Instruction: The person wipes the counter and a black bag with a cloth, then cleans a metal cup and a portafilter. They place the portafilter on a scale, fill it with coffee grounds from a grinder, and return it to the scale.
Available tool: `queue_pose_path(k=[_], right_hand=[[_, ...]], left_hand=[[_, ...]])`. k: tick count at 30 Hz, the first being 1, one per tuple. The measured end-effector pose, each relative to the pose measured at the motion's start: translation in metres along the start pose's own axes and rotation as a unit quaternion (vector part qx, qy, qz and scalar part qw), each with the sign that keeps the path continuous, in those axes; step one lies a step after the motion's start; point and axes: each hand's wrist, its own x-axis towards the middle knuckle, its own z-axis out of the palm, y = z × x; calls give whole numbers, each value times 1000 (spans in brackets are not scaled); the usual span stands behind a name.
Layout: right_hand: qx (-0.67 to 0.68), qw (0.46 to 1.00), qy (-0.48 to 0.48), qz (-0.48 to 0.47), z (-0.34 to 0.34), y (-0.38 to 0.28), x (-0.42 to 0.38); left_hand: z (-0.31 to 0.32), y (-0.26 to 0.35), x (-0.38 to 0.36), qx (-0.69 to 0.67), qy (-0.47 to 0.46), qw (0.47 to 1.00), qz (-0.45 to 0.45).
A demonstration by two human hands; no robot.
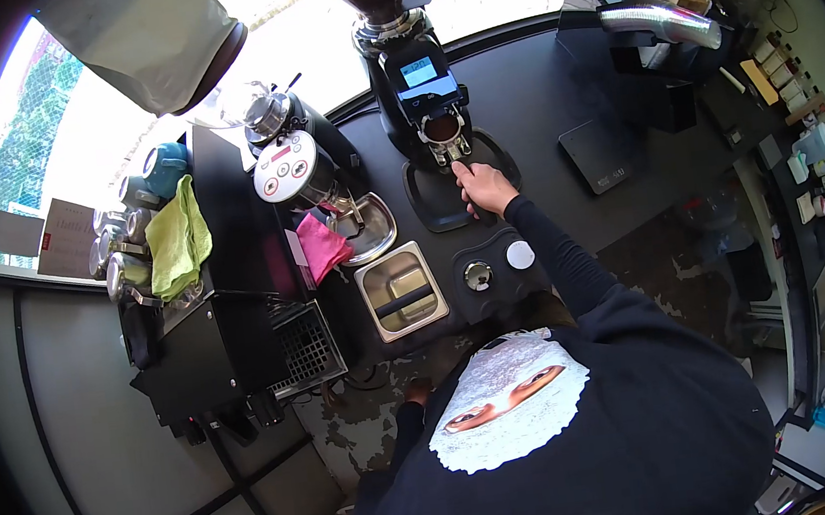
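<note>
My right hand [486, 189] is closed around the handle of a portafilter [444, 134], whose basket sits under the spout of the black coffee grinder [422, 80]. Brown ground coffee shows in the basket. The grinder's small screen is lit, and its hopper above holds dark beans. My left hand [419, 392] hangs low beside my body, partly hidden by the dark sleeve and shirt; its fingers cannot be made out. Below my right hand, a black tamping mat [494, 267] carries a round metal tool and a white disc.
Left of the mat are a steel knock box [403, 294], a pink cloth [322, 247] and a second grinder [287, 167]. A black espresso machine [227, 217] bears cups and a green cloth [179, 242]. A flat scale [595, 157] and stacked cups [659, 22] lie right.
</note>
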Motion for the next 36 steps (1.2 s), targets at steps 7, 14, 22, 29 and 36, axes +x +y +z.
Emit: queue_pose_path(k=[7,14,22,29,36], right_hand=[[6,1000,1,3,0,-1,-2],[18,1000,-4,4,1,0,-2],[19,1000,-3,6,-3,-5,-9],[23,999,2,-25,-4,-6,-8],[-7,999,25,-40,5,11,4]], left_hand=[[9,-2,2,14,-52,998,-45],[-5,9,-14,-182,-86,963,-179],[3,-2,-5,-98,-103,984,-105],[20,-17,2,-67,45,997,-19],[36,-28,-4,-193,-24,968,-161]])
